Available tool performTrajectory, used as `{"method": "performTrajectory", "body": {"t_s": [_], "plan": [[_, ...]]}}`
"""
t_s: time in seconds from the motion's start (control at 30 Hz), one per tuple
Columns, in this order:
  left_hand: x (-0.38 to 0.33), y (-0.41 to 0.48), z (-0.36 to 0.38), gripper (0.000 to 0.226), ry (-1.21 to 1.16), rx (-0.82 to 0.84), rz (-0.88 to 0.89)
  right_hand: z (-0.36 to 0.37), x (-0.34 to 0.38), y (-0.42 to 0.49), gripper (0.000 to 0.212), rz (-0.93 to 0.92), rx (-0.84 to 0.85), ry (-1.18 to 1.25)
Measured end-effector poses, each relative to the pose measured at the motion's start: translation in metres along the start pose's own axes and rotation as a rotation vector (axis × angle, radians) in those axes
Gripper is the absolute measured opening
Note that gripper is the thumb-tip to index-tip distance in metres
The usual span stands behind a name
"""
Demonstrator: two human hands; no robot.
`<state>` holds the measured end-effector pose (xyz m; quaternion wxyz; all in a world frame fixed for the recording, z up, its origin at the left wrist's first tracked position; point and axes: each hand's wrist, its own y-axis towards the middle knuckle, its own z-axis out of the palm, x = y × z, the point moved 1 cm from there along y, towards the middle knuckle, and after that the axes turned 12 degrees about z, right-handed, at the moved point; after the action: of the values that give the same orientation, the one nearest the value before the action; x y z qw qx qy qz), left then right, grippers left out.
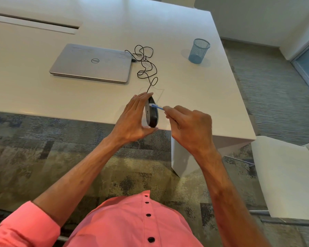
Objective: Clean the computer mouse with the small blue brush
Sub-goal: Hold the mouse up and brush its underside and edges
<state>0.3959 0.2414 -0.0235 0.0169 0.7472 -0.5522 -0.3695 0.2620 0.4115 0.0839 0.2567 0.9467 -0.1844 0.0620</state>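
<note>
Two hands engaged: left hand point(132, 120) clamps mouse point(151, 112) edge-up between fingertips and thumb; right hand point(187, 125) pinches blue brush point(156, 106), bristles on mouse. Risk: hard strokes twist mouse loose; cable point(146, 65) tugs.

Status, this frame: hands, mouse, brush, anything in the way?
Left hand grips mouse, held on edge above table. Right hand pinches brush, bristles on mouse. Cable trails to laptop; nothing blocking.

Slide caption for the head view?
Left hand holds black wired computer mouse on edge; right hand pinches small blue brush against it.
</note>
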Motion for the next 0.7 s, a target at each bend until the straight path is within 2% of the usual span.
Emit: {"method": "performTrajectory", "body": {"t_s": [0.07,0.17,0.37,0.7], "plan": [[-0.002,0.001,-0.002,0.126,0.001,-0.009,0.001,0.002,0.000,0.002,0.019,0.063,-0.076,0.020],[-0.004,0.001,-0.002,0.124,0.007,-0.005,0.033,0.004,0.000,0.010,0.021,0.143,-0.098,0.065],[-0.006,0.001,-0.002,0.125,-0.017,-0.038,0.020,0.008,-0.005,0.007,0.022,0.156,0.018,0.077],[-0.005,0.000,0.002,0.130,-0.030,-0.025,-0.016,0.000,-0.028,-0.009,0.014,0.083,0.113,0.193]]}}
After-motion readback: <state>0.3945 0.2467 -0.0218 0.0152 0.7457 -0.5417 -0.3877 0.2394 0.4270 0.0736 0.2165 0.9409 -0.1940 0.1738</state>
